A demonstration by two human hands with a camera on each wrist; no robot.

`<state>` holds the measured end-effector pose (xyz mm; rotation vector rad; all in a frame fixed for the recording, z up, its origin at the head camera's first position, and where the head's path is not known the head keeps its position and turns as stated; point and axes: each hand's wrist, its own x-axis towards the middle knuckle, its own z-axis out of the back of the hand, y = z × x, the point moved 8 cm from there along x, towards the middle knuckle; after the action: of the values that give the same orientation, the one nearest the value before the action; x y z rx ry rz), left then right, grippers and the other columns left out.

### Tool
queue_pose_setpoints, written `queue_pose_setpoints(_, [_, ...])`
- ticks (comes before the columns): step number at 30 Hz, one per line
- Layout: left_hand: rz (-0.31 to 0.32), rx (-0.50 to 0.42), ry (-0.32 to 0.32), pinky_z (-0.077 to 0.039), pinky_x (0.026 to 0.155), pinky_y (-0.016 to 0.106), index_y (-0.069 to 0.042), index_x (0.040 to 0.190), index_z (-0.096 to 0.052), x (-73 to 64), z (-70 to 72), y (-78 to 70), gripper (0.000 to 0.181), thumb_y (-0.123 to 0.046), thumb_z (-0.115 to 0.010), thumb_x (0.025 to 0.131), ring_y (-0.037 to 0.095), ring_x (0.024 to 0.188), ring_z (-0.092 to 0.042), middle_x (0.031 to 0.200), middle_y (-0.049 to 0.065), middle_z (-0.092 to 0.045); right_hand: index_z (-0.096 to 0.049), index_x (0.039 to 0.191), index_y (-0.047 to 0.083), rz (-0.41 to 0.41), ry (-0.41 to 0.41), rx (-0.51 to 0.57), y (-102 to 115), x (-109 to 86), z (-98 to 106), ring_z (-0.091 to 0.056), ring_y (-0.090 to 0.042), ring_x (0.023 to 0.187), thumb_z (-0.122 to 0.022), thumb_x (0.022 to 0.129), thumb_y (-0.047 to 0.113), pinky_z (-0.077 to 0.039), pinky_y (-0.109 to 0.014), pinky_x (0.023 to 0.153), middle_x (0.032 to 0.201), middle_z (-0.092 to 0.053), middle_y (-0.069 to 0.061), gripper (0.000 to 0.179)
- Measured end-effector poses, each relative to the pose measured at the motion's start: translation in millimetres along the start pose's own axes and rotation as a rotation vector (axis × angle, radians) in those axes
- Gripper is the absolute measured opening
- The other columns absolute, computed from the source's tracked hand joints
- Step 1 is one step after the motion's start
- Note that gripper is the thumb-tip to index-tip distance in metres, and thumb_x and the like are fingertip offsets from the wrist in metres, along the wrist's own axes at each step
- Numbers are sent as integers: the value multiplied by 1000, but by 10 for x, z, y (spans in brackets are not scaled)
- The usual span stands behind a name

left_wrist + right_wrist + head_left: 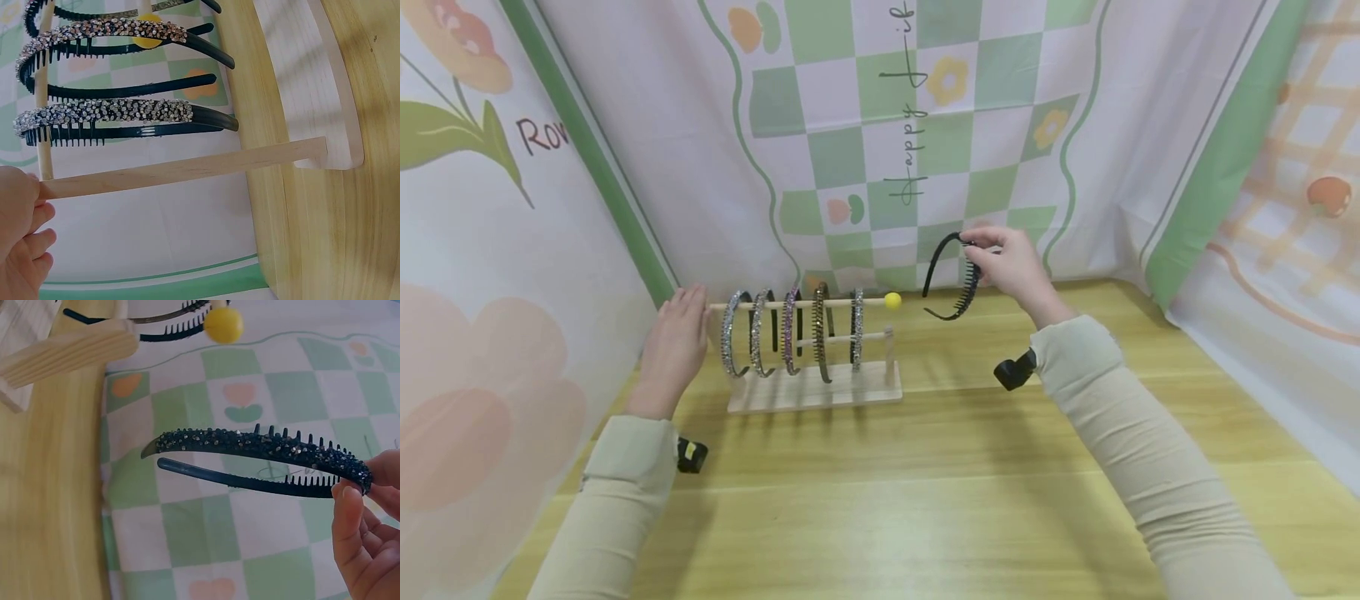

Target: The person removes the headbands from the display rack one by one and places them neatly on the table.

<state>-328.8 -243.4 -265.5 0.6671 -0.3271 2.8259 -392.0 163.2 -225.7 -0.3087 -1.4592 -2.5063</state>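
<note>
The rear fabric backdrop [887,125], checked in green and white, carries script running up its middle: "Happy", then "lif", cut off by the top edge of the head view. The left curtain panel [445,242] shows "Ro" and a third letter that I cannot settle. On the wood-grain table [880,492] stands a wooden headband stand [865,396], its upper rod holding five glittery toothed headbands. The left hand [676,342] grips the stand at the post's top, fingers curled, seemingly to steady it. The right hand [1015,265] pinches a black rhinestone toothed headband [250,444] between thumb and fingers, raised off the table beyond the rod's free end and apart from it. The step in hand looks to be moving this headband on or off the rod; which way cannot be told. If on, the next move calls for bringing its arch level with the rod and over the yellow ball [892,302] at the tip, without nudging the nearest silver headband [858,329]. A pale yellow patch [691,451] on the left wrist camera is too small to read.
</note>
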Motion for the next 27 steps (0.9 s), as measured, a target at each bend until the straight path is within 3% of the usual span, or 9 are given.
queue_pose_setpoints(9, [3, -9, 4, -11, 110, 49, 12, 136, -29, -5, 12, 1, 43, -11, -34, 100, 45, 129, -24, 139, 31, -29, -56, 123, 0, -44, -6, 22, -290, 50, -48, -53, -12, 57, -54, 92, 9, -52, -20, 51, 107, -55, -15, 32])
queue_pose_setpoints(17, [11, -7, 26, -9, 111, 49, 11, 138, -27, -4, -8, 11, 44, -11, -34, 101, 45, 130, -22, 141, 30, -27, -54, 125, 1, -75, 2, 43, -538, 68, -122, -57, -16, 62, -53, 93, 7, -56, -29, 57, 109, -54, -17, 33])
queue_pose_setpoints(27, [8, -12, 20, -10, 111, 49, 10, 138, -27, -12, -7, 7, 43, -11, -34, 101, 45, 130, -23, 141, 30, -28, -49, 129, -1, -137, 31, 51, -805, 32, -244, -56, -11, 62, -52, 93, 7, -57, -29, 59, 120, -53, -24, 37])
